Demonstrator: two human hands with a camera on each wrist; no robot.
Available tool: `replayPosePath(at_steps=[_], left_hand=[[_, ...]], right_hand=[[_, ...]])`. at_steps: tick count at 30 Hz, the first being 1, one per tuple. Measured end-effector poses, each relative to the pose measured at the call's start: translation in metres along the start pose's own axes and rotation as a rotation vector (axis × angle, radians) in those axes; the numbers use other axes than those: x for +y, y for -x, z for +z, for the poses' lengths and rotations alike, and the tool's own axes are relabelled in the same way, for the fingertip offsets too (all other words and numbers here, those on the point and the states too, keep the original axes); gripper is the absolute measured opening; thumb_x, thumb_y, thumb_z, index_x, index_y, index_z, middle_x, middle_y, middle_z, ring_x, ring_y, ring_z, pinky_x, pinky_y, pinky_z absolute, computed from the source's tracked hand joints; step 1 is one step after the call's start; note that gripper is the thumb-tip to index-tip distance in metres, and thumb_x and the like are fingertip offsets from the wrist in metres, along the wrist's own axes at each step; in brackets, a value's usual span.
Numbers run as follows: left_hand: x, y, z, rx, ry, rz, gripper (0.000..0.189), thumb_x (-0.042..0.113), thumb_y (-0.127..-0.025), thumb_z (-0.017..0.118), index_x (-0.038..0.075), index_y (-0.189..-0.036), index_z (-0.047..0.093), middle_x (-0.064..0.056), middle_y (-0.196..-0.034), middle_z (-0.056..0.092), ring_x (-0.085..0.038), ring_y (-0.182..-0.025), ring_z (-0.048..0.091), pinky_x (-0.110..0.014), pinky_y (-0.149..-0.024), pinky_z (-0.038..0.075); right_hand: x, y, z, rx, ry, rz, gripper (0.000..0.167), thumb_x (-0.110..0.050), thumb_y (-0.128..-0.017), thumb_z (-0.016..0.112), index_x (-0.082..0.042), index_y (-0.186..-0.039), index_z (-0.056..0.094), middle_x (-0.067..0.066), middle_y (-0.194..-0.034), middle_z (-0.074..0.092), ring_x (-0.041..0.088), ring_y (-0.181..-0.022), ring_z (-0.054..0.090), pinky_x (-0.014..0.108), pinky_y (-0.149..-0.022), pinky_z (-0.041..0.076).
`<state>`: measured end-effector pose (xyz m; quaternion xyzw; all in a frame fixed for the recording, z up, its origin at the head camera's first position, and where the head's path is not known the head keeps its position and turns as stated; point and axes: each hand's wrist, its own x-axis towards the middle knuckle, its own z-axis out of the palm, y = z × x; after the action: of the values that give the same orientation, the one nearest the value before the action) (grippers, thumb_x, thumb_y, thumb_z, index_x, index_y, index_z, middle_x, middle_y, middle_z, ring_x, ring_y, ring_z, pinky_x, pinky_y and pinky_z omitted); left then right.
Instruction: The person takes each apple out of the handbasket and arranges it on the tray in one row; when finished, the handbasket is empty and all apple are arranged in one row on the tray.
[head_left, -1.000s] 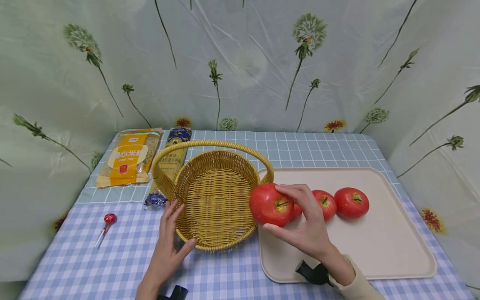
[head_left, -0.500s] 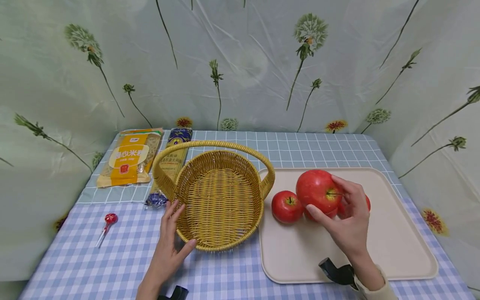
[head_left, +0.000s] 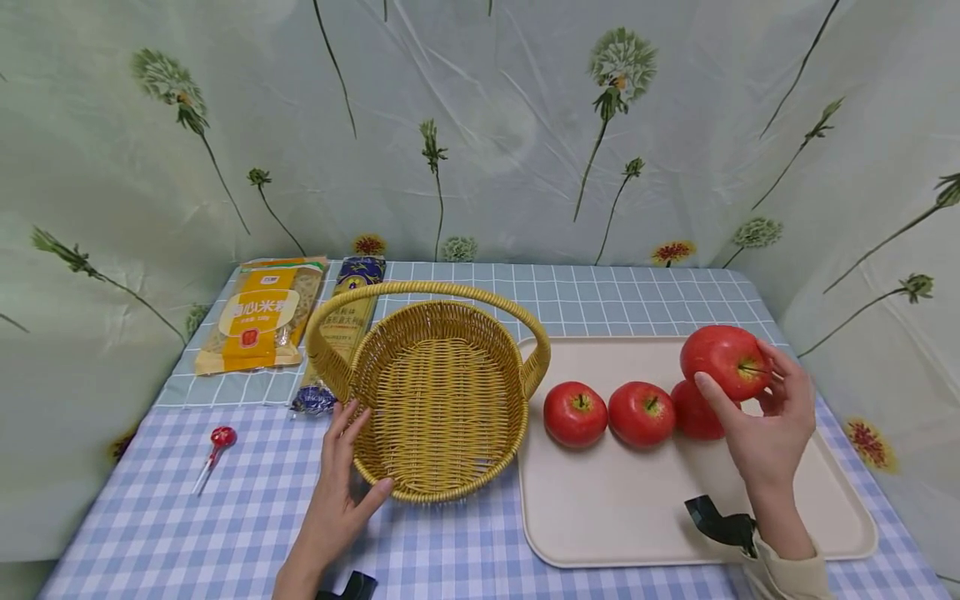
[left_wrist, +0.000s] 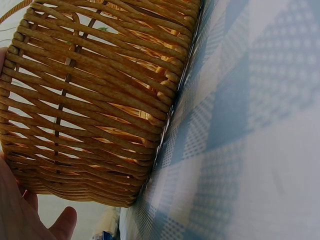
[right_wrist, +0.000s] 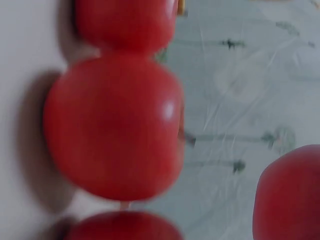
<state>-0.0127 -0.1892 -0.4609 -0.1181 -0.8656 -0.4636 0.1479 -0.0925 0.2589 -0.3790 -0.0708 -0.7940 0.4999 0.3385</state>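
Observation:
My right hand grips a red apple between thumb and fingers, raised over the right part of the beige tray. In the right wrist view, part of a red apple also shows at the lower right. Below it sit three more apples in a row: a left apple, a middle apple, and a right apple, partly hidden by the held one. At the near left rim of the yellow wicker basket, my left hand rests with fingers and thumb spread. No contents show inside the basket.
Left of the basket lie a yellow food packet and a long blue-and-gold packet, partly behind the handle. A red lollipop lies on the checked cloth. Floral curtain hangs behind the table.
My right hand has carried the held apple rightward, from beside the basket to over the tray's right part, uncovering the left and middle apples. The left hand and basket stay put.

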Motion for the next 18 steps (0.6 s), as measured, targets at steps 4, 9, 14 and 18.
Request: replayPosePath(at_steps=[4, 9, 14, 18], left_hand=[[0.001, 0.000, 0.000, -0.002, -0.004, -0.004, 0.085, 0.009, -0.077, 0.071, 0.007, -0.149, 0.026, -0.008, -0.156, 0.008, -0.032, -0.142, -0.007, -0.073, -0.098, 0.009], [0.000, 0.000, 0.000, -0.002, -0.004, -0.002, 0.085, 0.009, -0.077, 0.071, 0.007, -0.149, 0.026, -0.009, -0.156, 0.008, -0.031, -0.142, -0.008, -0.074, -0.098, 0.009], [0.000, 0.000, 0.000, -0.001, -0.002, -0.001, 0.085, 0.009, -0.077, 0.071, 0.007, -0.149, 0.026, -0.009, -0.156, 0.008, -0.033, -0.142, -0.007, -0.073, -0.098, 0.009], [0.000, 0.000, 0.000, -0.001, 0.002, 0.002, 0.085, 0.008, -0.077, 0.071, 0.007, -0.149, 0.026, -0.009, -0.156, 0.009, -0.038, -0.141, -0.006, -0.073, -0.098, 0.009]], right_hand=[[0.014, -0.008, -0.007, 0.060, 0.043, 0.069, 0.065, -0.013, -0.076, 0.078, -0.022, -0.135, 0.052, -0.007, -0.129, 0.050, 0.010, -0.110, 0.047, 0.016, -0.078, 0.042], [0.034, -0.016, -0.013, 0.109, 0.052, 0.144, 0.063, -0.016, -0.078, 0.077, -0.022, -0.135, 0.051, -0.007, -0.129, 0.048, 0.009, -0.110, 0.046, 0.016, -0.080, 0.043], [0.072, -0.028, -0.019, 0.150, 0.061, 0.201, 0.064, -0.021, -0.078, 0.078, -0.028, -0.135, 0.049, -0.008, -0.130, 0.045, 0.008, -0.112, 0.043, 0.016, -0.080, 0.042], [0.118, -0.037, -0.027, 0.145, 0.108, 0.221, 0.066, -0.030, -0.078, 0.078, -0.036, -0.135, 0.046, -0.011, -0.133, 0.042, 0.007, -0.116, 0.039, 0.016, -0.080, 0.041]])
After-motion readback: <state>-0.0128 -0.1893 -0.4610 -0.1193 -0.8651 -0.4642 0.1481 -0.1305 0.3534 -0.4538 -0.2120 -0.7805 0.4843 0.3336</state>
